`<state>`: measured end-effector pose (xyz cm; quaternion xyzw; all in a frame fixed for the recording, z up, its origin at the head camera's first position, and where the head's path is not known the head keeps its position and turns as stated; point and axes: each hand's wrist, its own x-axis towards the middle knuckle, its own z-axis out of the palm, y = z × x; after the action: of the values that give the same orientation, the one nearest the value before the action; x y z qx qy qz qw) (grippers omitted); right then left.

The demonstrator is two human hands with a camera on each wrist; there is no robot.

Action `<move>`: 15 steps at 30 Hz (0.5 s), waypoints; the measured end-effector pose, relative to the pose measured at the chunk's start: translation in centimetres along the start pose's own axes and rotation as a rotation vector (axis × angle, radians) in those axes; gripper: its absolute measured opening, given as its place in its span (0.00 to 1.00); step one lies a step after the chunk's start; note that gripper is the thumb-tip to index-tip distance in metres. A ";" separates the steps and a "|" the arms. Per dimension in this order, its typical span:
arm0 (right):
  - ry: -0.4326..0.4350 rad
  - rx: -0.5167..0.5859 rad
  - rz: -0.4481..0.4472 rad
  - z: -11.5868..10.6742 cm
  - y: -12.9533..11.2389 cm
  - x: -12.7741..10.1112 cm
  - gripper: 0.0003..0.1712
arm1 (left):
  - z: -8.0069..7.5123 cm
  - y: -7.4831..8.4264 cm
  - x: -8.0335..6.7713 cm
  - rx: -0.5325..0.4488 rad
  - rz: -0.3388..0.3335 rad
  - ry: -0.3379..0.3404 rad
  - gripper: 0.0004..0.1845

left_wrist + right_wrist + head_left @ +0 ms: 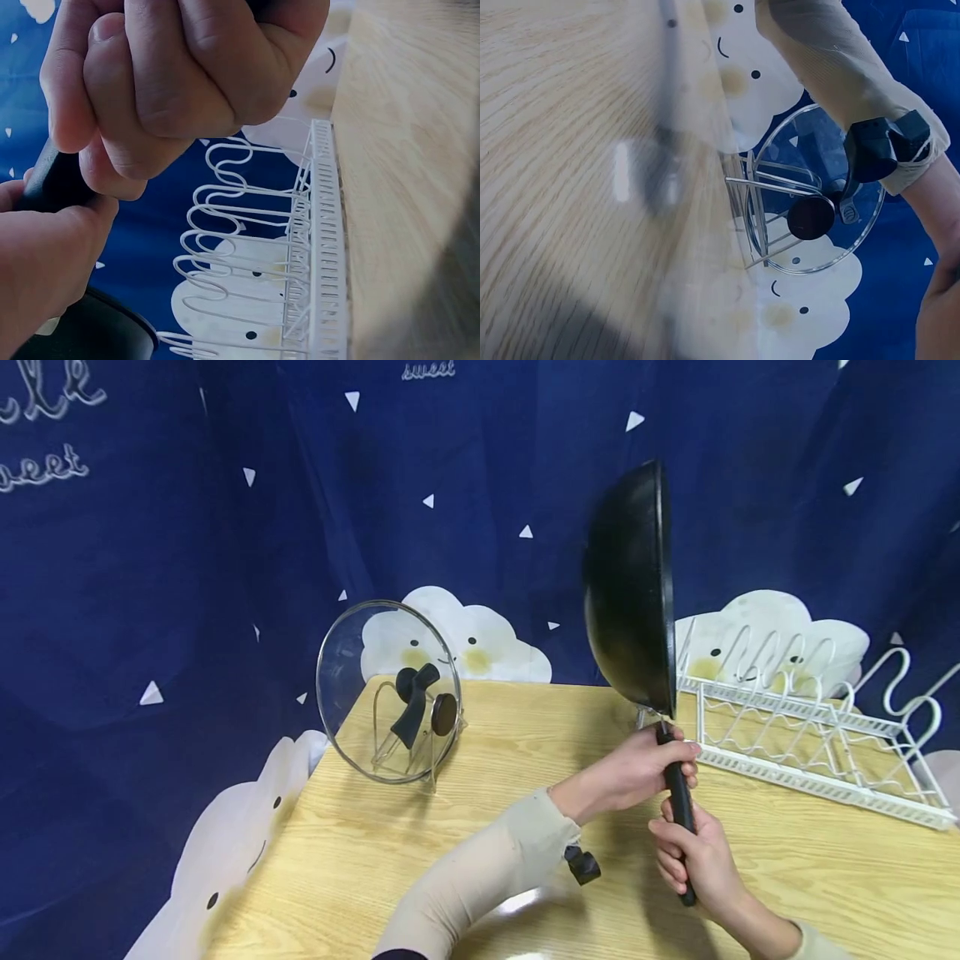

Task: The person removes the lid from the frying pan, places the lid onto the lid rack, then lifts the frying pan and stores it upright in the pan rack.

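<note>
A black wok [633, 593] is held up on edge above the table, its rim facing right and its handle [681, 802] pointing down. My left hand [637, 768] grips the handle just below the wok's body. Lower down, my right hand [697, 860] has its fingers curled around the same handle. The left wrist view shows the right hand's knuckles [180, 82] up close, with part of the wok [90, 330] at the bottom. In the right wrist view the wok is out of sight.
A white wire dish rack [817, 735] stands on the wooden table [510, 752] at right. At the back left, a glass lid [345, 693] leans upright in a metal wire stand [432, 768], beside a curved black handle [411, 718]. A blue patterned curtain [480, 460] hangs behind.
</note>
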<state>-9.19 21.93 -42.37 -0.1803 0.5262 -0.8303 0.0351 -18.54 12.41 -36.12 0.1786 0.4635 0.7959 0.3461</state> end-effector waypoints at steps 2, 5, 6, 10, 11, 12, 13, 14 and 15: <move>-0.017 0.011 -0.030 -0.2 -0.2 -0.1 0.15 | 0.4 0.1 0.3 0.020 0.001 -0.013 0.11; -0.053 0.046 -0.056 -0.5 -0.6 -0.1 0.15 | 1.0 0.2 0.8 0.047 0.000 -0.043 0.11; -0.061 0.057 -0.063 -0.6 -0.7 -0.2 0.15 | 1.1 0.2 0.9 0.055 -0.003 -0.054 0.11; -0.067 0.132 -0.071 -0.7 -1.0 -0.3 0.16 | 1.5 0.2 1.5 0.096 -0.024 -0.084 0.12; -0.066 0.148 -0.074 -0.8 -0.9 -0.4 0.17 | 1.6 0.2 1.6 0.111 -0.031 -0.086 0.12; -0.069 0.168 -0.076 -0.8 -0.9 -0.4 0.17 | 1.8 0.1 1.7 0.119 -0.039 -0.077 0.12; -0.074 0.186 -0.078 -0.9 -0.9 -0.4 0.18 | 1.9 0.1 1.9 0.127 -0.047 -0.069 0.13; -0.078 0.208 -0.080 -0.9 -0.9 -0.4 0.19 | 2.0 0.0 2.0 0.138 -0.054 -0.059 0.13; -0.088 0.229 -0.086 -1.0 -0.8 -0.4 0.20 | 2.2 0.0 2.1 0.153 -0.059 -0.052 0.13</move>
<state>-9.05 23.21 -42.12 -0.2336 0.4176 -0.8771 0.0431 -18.71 15.29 -35.13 0.2113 0.5190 0.7426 0.3667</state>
